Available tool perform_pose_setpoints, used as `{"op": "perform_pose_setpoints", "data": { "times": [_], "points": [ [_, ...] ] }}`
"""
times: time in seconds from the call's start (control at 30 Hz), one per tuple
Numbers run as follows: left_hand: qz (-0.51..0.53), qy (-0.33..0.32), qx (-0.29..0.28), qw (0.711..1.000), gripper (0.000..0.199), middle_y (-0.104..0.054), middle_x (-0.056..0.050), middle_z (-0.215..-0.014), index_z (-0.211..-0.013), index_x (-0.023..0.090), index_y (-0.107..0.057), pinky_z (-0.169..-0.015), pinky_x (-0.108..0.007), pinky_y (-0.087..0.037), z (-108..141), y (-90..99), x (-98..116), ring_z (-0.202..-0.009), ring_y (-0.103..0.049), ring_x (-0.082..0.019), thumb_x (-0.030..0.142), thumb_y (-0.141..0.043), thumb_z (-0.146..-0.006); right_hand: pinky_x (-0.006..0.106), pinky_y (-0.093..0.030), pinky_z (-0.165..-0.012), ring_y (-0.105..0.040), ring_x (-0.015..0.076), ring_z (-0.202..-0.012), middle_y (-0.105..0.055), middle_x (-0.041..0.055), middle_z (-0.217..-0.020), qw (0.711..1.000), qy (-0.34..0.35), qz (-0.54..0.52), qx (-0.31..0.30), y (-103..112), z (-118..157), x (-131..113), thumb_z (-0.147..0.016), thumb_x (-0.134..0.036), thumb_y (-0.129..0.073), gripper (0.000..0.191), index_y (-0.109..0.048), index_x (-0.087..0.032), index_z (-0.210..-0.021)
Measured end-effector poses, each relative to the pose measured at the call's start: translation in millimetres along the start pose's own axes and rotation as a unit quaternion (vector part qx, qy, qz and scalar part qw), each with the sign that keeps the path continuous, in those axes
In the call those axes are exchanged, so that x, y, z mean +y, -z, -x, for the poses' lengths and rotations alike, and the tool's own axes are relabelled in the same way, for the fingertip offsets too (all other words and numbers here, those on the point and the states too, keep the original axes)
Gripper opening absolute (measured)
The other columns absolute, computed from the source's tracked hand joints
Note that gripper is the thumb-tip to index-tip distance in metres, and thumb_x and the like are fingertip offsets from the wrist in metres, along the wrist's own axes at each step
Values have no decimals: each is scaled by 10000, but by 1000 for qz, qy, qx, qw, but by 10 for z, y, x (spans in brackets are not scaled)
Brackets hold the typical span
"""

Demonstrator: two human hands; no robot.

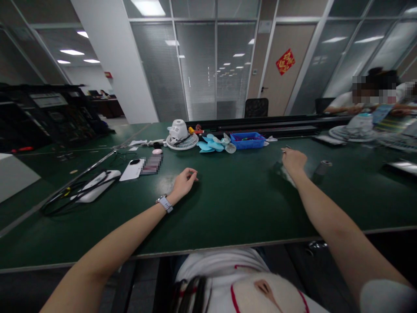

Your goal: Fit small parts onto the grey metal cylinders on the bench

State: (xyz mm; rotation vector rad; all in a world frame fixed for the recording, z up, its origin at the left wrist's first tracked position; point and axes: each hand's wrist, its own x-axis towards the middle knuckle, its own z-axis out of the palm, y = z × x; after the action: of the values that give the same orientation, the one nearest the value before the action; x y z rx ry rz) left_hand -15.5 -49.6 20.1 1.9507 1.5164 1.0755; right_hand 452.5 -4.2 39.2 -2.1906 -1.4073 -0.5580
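Observation:
My left hand (pixel 184 182), with a watch (pixel 164 203) on its wrist, rests on the green table (pixel 224 208). Its fingers are loosely curled, a gap shows by the thumb, and I see nothing held. Farther right, my right hand (pixel 293 161) is closed in a pinch; a small dark bit shows at its fingertips, too small to name. Partly under that wrist lies a clear, crumpled-looking thing (pixel 286 174). A grey metal cylinder (pixel 323 168) stands just right of it. Beyond my hands sit light-blue fan blades (pixel 213 143) and a white fan (pixel 180 135).
A blue bin (pixel 247 140) with small parts stands at the back. On the left lie a white phone (pixel 132 170), a white device (pixel 97 187) and black cables (pixel 60 204). People (pixel 374 93) sit at the far right near more fan parts (pixel 358 126).

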Motion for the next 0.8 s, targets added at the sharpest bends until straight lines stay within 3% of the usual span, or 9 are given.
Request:
{"op": "perform_pose_setpoints", "data": {
  "times": [0.3, 0.5, 0.8],
  "points": [
    [8, -2, -4, 1000, 296, -761, -38, -838, -1039, 214, -625, -736, -318, -505, -2, -6, -17, -786, -711, -211, 449, -508, -903, 428, -480, -822, -626, 315, -976, -701, 192, -1073, 999, 15, -27, -5, -61, -14, 24, -929, -221, -433, 389, -749, -150, -1144],
    [9, -4, -4, 1000, 283, -760, -32, -829, -1034, 214, -619, -733, -311, -492, -6, -9, -20, -779, -706, -207, 436, -511, -896, 421, -461, -837, -513, 338, -1111, -587, 209, -1243, 999, 37, -31, -3, -156, 46, 13, -892, -238, -477, 342, -783, -155, -1022],
    [13, -10, -2, 1000, 277, -758, -29, -816, -1028, 212, -623, -713, -305, -489, -9, -17, -38, -753, -706, -202, 430, -523, -889, 412, -437, -854, -484, 321, -1115, -549, 186, -1248, 999, 29, -45, 3, -220, 54, 49, -890, -252, -477, 329, -781, -170, -989]
  ]
}}
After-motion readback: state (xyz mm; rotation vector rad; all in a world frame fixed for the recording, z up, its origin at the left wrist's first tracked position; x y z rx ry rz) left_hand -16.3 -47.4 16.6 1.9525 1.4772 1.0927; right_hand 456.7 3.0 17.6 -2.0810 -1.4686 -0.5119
